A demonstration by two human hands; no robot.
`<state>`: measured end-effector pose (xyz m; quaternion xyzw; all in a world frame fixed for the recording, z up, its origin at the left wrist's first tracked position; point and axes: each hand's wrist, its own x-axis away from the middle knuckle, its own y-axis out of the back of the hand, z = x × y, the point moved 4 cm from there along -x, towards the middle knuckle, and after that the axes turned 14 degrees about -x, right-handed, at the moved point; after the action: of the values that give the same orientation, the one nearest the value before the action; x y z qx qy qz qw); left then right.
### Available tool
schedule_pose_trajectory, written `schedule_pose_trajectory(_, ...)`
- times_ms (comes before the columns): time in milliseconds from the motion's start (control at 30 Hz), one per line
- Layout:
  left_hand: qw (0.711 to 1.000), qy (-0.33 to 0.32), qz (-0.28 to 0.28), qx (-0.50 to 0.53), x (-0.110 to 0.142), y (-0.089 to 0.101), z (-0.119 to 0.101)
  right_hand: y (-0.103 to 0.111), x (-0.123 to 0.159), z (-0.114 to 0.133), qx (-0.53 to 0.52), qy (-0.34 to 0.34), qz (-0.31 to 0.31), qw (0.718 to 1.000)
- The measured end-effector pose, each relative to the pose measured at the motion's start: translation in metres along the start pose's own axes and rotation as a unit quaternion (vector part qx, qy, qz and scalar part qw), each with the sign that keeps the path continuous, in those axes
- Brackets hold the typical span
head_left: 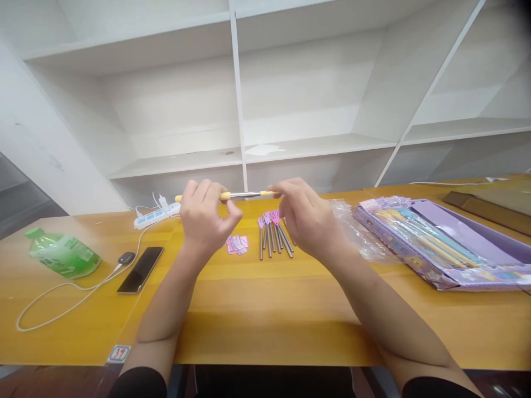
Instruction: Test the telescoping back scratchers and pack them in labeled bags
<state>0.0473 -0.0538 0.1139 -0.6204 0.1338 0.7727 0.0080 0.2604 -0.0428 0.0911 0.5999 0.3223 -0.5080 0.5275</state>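
Note:
Level across both hands runs a telescopic stick [244,194] with a yellow handle and a thin metal shaft; it looks like an extendable back scratcher. My left hand [207,213] is closed around the yellow handle, whose end pokes out on the left. At the other end, my right hand [307,218] pinches a yellow tip, and its fingers hide what lies beyond. Below and between the hands, several metal rods with pink and purple hand-shaped heads [274,235] lie side by side on the table. Next to them is a small pile of pink printed cards [237,245].
On the right, a purple display box [450,207] holds wrapped yellow and blue sticks, with clear plastic wrapping [352,232] beside it. A green bottle [62,254], phone [141,270], cable and power strip [155,216] lie left. White shelving [238,83] rises behind the table.

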Motion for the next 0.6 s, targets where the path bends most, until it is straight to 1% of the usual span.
schedule_pose_trajectory(133, 1.0, -0.003, -0.013, -0.003, -0.0008, 0.0031, -0.0001, -0.001, 0.0006, -0.0016, -0.002, -0.002, 0.018, 1.0)
schedule_pose_trajectory(267, 1.0, -0.013, -0.024, 0.0, -0.0008, 0.0021, -0.0014, -0.0034, 0.0017, -0.003, 0.003, -0.005, 0.034, 0.999)
schedule_pose_trajectory(400, 1.0, -0.016, -0.026, 0.001, -0.0004, 0.0008, -0.001, -0.0037, 0.0025, -0.0055, 0.011, -0.021, 0.056, 0.998)
schedule_pose_trajectory(600, 1.0, -0.011, -0.004, 0.008, -0.0008, -0.0001, 0.0018, -0.0028, 0.0022, -0.004, 0.022, -0.032, 0.076, 0.996)
